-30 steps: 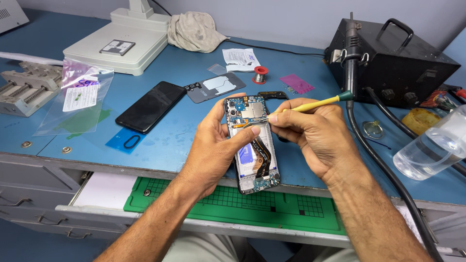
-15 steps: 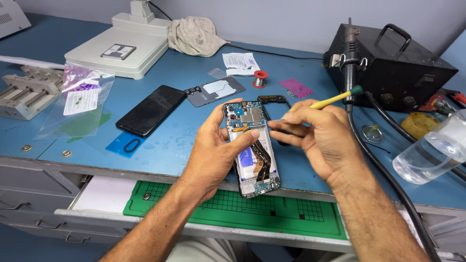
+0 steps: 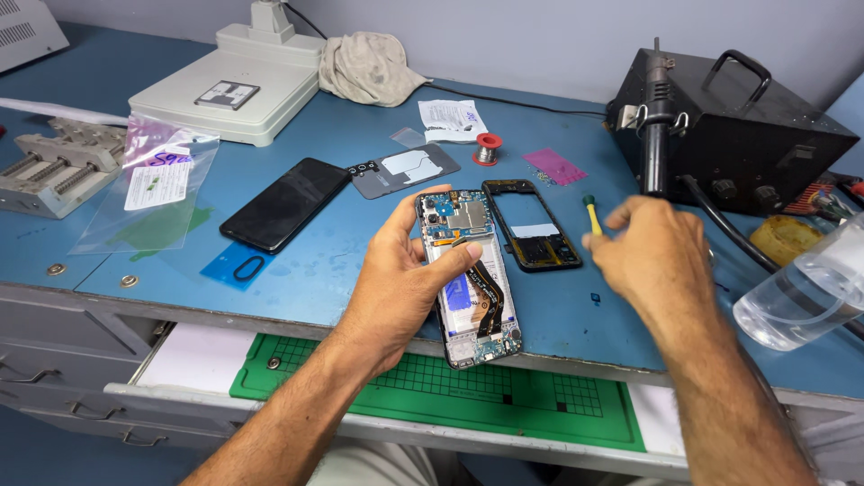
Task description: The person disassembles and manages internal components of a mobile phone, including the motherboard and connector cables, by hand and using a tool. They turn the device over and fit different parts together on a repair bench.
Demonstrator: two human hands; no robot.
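Blue workbench [image 3: 360, 135]: black phone [image 3: 284, 203], solder spool [image 3: 487, 147].

There are 2 hands: 1 left hand [image 3: 396, 288] and 1 right hand [image 3: 652, 261]. Near the black box [image 3: 729, 126] there is 1 open phone [image 3: 468, 274], 1 black screen [image 3: 283, 202], 1 phone frame [image 3: 531, 225], 1 grey back cover [image 3: 405, 169], 1 yellow tool [image 3: 592, 214], 1 red spool [image 3: 487, 148], 1 cloth [image 3: 369, 67] and 1 clear bottle [image 3: 805, 292].

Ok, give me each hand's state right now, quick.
Left hand: closed around the opened smartphone, thumb across its exposed internals.
Right hand: seen from the back, beside the yellow tool; grip cannot be told.
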